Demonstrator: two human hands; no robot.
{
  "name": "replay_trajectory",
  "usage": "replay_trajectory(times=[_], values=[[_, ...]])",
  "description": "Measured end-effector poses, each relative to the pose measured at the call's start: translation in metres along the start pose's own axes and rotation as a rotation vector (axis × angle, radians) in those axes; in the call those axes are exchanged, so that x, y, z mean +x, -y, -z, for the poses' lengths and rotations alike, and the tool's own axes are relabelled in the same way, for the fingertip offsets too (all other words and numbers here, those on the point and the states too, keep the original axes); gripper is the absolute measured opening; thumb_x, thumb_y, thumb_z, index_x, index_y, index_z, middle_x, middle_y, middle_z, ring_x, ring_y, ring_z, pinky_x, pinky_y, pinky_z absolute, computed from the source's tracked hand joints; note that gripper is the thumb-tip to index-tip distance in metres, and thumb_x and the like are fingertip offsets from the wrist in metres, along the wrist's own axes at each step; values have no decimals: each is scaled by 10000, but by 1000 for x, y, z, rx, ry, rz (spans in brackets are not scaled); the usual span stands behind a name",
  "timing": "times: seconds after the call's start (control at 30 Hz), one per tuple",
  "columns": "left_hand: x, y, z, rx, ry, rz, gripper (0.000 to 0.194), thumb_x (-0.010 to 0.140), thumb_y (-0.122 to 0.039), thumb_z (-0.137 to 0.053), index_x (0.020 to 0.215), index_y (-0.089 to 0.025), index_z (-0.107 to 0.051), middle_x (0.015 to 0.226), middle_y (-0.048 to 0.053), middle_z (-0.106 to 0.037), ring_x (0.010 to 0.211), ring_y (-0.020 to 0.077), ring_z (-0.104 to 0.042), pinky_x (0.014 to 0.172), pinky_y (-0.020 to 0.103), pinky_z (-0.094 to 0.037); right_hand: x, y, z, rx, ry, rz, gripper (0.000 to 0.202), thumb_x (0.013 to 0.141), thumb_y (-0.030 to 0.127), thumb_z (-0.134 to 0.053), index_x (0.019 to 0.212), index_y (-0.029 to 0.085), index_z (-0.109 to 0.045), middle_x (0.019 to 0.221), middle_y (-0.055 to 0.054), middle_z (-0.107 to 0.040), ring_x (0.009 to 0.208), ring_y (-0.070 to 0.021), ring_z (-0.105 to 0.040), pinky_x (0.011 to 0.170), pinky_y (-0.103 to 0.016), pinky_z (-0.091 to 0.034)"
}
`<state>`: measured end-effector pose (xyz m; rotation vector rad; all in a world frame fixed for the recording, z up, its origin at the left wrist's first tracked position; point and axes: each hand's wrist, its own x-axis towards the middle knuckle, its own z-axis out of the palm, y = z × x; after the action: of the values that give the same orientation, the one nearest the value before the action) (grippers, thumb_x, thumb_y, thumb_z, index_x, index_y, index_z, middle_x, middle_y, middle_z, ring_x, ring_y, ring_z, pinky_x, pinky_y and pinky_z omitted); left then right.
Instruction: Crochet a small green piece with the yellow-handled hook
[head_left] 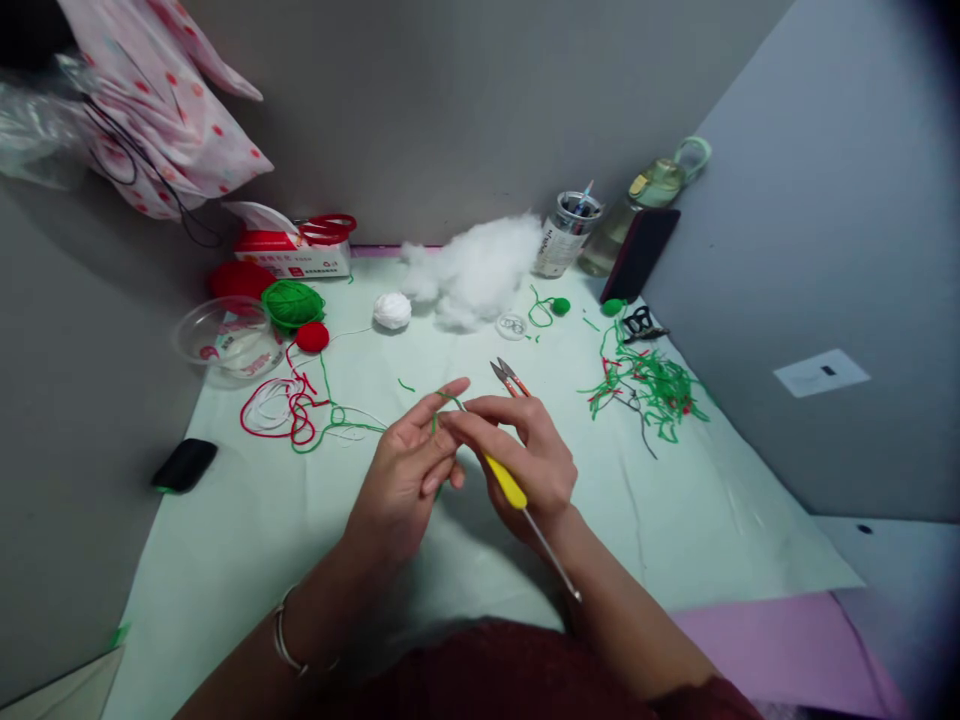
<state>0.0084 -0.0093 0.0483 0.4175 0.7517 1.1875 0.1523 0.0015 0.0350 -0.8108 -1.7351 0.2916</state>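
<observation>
My left hand (pixel 401 475) pinches green yarn (pixel 448 398), a strand of which runs over its raised index finger. Against its fingertips, my right hand (pixel 529 450) is closed on a crochet hook with a yellow grip (pixel 506 482); the bare metal end points down over my right wrist. The working tip is mostly hidden between the fingers. Just behind my right hand lie thread snips (pixel 510 376), points away from me. To the left, a green strand (pixel 352 424) leads from my left hand towards loose red and white yarn (pixel 281 408).
At the back left are a green yarn ball (pixel 292 304), a red ball (pixel 312 337), a plastic bowl (pixel 225 340) and a box (pixel 300 255). White stuffing (pixel 480 270) lies at the back. Green scraps (pixel 664 390), a phone (pixel 640 255) and a bottle (pixel 622 220) are right.
</observation>
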Motion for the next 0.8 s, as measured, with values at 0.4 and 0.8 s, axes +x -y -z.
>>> replay_trajectory(times=[0.4, 0.8], values=[[2, -1, 2, 150, 2, -129, 337, 846, -211, -855, 1179, -257, -826, 842, -45, -639, 460, -15, -399, 578, 171, -563, 12, 0, 4, 503, -37, -513, 138, 995, 304, -701, 987, 291, -838, 916, -21, -799, 707, -134, -658, 697, -310, -581], [-2, -6, 0, 144, 14, -71, 486, 856, -217, -845, 1330, -223, -738, 776, -53, -627, 487, 14, -374, 625, 193, -547, 8, -4, 2, 734, -66, -663, 154, 986, 371, -715, 963, 253, -811, 891, -25, -792, 719, -130, -689, 686, -285, -601]])
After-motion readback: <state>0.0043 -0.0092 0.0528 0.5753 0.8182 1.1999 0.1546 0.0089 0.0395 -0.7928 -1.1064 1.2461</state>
